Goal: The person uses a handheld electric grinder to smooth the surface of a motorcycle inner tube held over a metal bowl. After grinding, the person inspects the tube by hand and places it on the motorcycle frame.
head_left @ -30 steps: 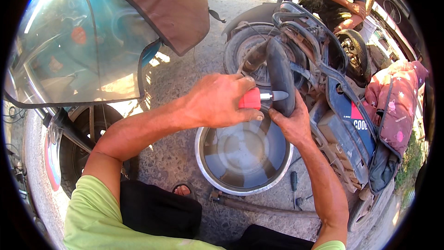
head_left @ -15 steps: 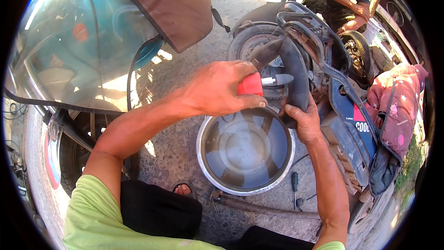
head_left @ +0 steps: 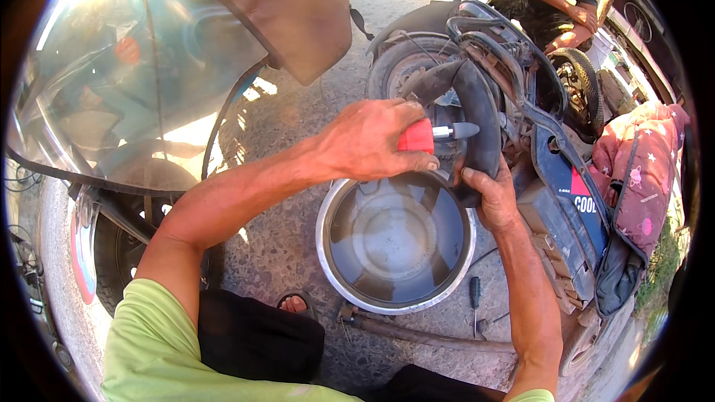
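My left hand is closed around a red-bodied rotary grinding tool with a metal shank. Its grey, pointed grinding bit overlaps the near side of a black rubber inner tube; whether it touches the rubber I cannot tell. Lower down the tube, my right hand grips it with the thumb on top. The tube bends in an arch above a metal basin of water, its far part reaching toward a motorbike wheel.
A partly stripped motorbike lies beyond the basin. To the right hangs a pink patterned cover. A screwdriver and a long bar lie on the ground. A clear-shielded vehicle stands left; another person sits at the back.
My left hand has shifted slightly right with the grinding tool, so its bit now sits further across the inner tube. My right hand and the tube have barely moved.
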Demonstrator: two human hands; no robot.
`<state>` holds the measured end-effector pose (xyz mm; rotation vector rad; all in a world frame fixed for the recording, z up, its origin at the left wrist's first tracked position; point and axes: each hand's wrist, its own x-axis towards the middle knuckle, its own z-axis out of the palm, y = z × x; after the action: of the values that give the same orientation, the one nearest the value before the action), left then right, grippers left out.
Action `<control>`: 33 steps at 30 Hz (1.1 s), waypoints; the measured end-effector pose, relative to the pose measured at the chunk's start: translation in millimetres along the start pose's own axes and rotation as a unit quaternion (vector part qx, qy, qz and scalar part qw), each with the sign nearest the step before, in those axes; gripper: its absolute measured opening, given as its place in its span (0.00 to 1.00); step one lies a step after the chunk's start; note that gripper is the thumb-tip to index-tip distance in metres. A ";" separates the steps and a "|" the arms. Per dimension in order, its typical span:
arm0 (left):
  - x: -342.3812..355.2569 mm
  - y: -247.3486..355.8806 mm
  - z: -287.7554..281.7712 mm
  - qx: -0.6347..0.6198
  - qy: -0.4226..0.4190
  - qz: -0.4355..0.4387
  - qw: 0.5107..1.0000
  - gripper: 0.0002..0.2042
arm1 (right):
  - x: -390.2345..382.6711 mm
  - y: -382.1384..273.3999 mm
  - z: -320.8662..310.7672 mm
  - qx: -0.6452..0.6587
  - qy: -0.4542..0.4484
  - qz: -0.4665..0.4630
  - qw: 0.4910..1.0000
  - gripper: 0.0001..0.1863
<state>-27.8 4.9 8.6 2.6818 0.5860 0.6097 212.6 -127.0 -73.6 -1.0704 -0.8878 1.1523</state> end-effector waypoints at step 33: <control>-0.9 -5.8 6.7 -0.007 -0.001 0.019 1.000 0.30 | -0.4 2.0 1.6 0.004 -0.003 -0.004 1.000 0.24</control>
<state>-27.2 8.0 0.3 2.6861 0.5287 0.6177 210.5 -126.9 -75.1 -1.0576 -0.8905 1.1526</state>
